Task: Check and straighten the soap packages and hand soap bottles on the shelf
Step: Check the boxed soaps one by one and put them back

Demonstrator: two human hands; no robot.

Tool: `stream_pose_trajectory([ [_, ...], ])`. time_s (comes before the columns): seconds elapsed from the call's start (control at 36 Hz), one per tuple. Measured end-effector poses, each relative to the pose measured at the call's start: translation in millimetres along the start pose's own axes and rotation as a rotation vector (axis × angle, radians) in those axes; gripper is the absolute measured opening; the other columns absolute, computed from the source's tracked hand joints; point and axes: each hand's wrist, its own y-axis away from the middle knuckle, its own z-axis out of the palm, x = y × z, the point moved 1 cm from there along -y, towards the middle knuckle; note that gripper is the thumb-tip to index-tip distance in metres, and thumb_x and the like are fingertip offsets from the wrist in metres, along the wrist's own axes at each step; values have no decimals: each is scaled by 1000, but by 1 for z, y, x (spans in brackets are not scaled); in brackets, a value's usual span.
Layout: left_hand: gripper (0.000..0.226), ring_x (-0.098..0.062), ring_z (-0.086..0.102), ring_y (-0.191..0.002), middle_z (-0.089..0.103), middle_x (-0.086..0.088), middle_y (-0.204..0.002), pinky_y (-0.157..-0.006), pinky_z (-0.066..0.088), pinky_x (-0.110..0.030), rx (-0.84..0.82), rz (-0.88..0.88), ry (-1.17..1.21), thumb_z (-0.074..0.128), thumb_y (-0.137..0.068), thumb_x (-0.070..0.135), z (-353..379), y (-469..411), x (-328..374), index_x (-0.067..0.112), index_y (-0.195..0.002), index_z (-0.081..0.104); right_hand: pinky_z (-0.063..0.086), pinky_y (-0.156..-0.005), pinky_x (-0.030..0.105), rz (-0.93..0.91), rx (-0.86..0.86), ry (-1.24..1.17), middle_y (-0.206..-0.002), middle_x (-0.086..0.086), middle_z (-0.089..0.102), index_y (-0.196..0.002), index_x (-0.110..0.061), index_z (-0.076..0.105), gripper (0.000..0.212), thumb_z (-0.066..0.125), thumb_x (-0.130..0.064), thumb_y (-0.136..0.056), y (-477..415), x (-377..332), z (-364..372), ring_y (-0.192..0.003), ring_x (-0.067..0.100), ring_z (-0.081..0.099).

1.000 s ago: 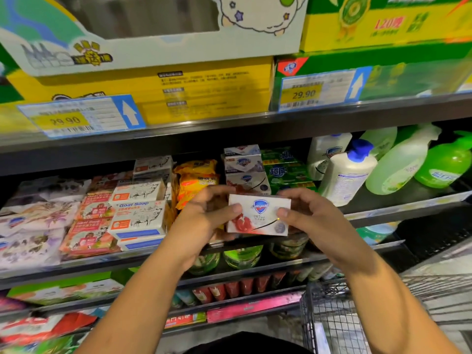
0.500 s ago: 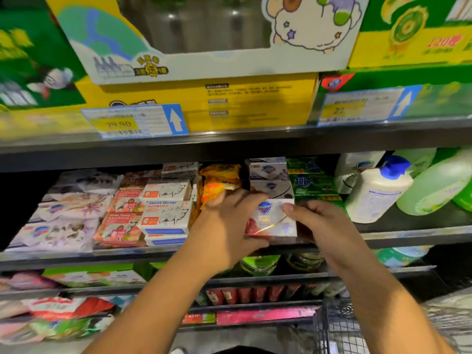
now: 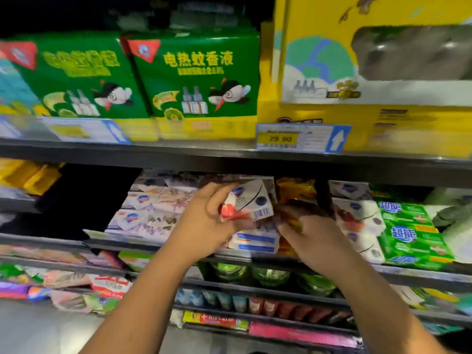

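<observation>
Left hand [image 3: 204,226] pinched the soap box [image 3: 249,203], held tilted just left of the orange packs [image 3: 293,191]. Right hand [image 3: 314,238] lay against those packs' lower part; its grip was too blurred to tell. Step judged: reseating the box. The next move calls for levelling it, face forward.

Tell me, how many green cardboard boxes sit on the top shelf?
2: one green cardboard box at the left, a second green box just right of it. Others may hide behind.

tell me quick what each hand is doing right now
Left hand: holds the white soap box, tilted.
Right hand: fingers at the orange packet; grip too blurred to tell.
</observation>
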Motion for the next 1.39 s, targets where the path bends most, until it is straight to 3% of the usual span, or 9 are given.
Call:
stream_pose_trajectory([
  [0.11,71,2,44,-118,50,14,-120,-105,33,-14,71,-49,-73,88,-69,34,-43,8,-39,24,-132,57,44,-55,25,-75,-64,201,-107,2,69,-149,-46,30,49,37,-56,-102,-14,-46,20,-92,23,65],
  [0.22,68,-12,53,-106,58,7,-109,-93,42,-23,69,-54,-138,82,-64,33,-91,15,-80,40,-126,54,52,-91,37,-39,-122,260,-146,-1,50,-152,-42,29,56,31,-63,-100,-31,-77,47,-123,27,55],
  [0.31,56,-15,59,-98,64,6,-101,-90,49,-34,43,-65,-162,79,-62,36,-122,16,-115,31,-116,64,26,-119,37,-65,-32,378,-164,-4,17,-155,-37,20,67,38,-65,-97,-39,-90,61,-149,24,21],
  [0.39,62,-9,51,-101,62,5,-105,-91,38,-13,70,-103,-211,76,-61,37,-148,18,-147,20,-120,66,23,-115,36,-60,113,419,-155,4,36,-149,-26,39,67,48,-62,-94,-44,-103,71,-143,29,34],
  [0.47,64,-11,54,-101,61,1,-106,-91,45,-27,32,-131,-217,80,-63,37,-163,18,-168,17,-122,65,30,-108,37,1,170,408,-137,10,56,-145,-16,49,65,37,-58,-97,-89,-35,106,-131,34,50],
  [0.56,60,-9,53,-98,53,3,-103,-87,41,-22,-1,-165,-184,86,-72,15,-171,19,-185,14,-127,61,28,-114,44,108,72,555,-143,-10,47,-151,-39,33,57,32,-58,-98,-99,-19,112,-140,20,34],
  [0.67,66,-18,50,-114,48,-1,-119,-93,30,-13,-104,-149,-261,84,-77,16,-175,20,-208,12,-136,55,23,-116,45,22,177,491,-143,0,49,-146,-24,37,87,9,-78,-85,-57,-98,78,-138,23,39],
  [1.11,79,-15,32,-141,34,0,-153,-110,22,-18,-343,-191,-246,79,-82,21,-185,21,-214,31,-148,36,7,-125,40,93,129,497,-165,0,22,-158,-26,16,77,22,-69,-95,-53,-105,80,-153,17,12],
  [1.39,45,-16,60,-108,60,1,-128,-89,44,-22,-173,-161,-546,65,-92,42,-156,11,-149,20,-131,61,44,-99,31,27,303,25,-133,2,63,-129,-21,66,38,57,-41,-98,-51,-99,67,-120,22,58],
])
